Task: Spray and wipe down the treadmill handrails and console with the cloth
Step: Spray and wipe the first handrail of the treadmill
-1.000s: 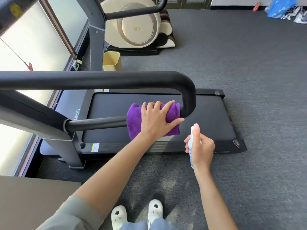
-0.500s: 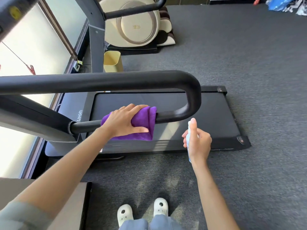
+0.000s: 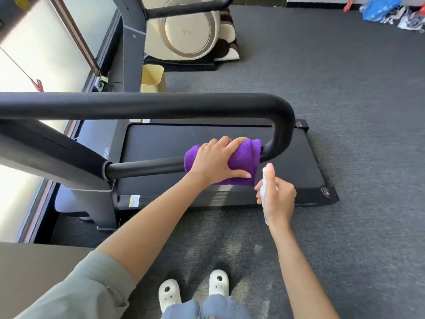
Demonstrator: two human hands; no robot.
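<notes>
The left hand (image 3: 217, 161) grips the purple cloth (image 3: 243, 162) wrapped around the lower handrail (image 3: 147, 168) (long axis nine-to-three). At five o'clock, the right hand (image 3: 279, 199) clasps the spray bottle (image 3: 265, 189), nozzle toward twelve.

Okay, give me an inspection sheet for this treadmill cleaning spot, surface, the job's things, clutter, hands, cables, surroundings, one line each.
Surface: dark grey carpet; black treadmill belt lies flat on it.
Job's things: purple cloth wrapped over the lower bar of the black handrail, close to its bend; spray bottle, white, mostly hidden by the hand.
Clutter: blue bag and loose white items at the far corner.
Hands: left hand grips the cloth on the bar; right hand holds the bottle, thumb on top.
Cables: nothing seen.
Surroundings: window at left, yellow bin, cream massage chair beyond.
</notes>
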